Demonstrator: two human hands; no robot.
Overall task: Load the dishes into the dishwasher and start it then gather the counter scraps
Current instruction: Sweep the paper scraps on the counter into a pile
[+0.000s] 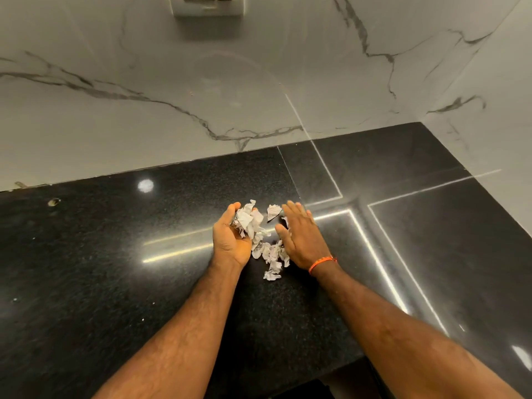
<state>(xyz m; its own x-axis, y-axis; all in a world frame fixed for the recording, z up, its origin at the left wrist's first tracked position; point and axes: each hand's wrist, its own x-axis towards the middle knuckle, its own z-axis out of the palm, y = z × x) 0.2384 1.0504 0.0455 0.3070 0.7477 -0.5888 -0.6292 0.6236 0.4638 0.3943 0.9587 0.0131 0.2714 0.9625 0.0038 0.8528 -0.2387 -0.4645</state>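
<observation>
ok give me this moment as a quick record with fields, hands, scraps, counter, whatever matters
left hand: cupped, palm up, holding a bunch of paper scraps
right hand: flat, fingers straight, edge against the loose scraps
wrist: orange thread bracelet on the right
loose scraps: small torn pile between the hands, one piece nearest the person
surface: black granite counter
backdrop: white marble wall with switch plate
stage: gathering scraps, not finished
</observation>
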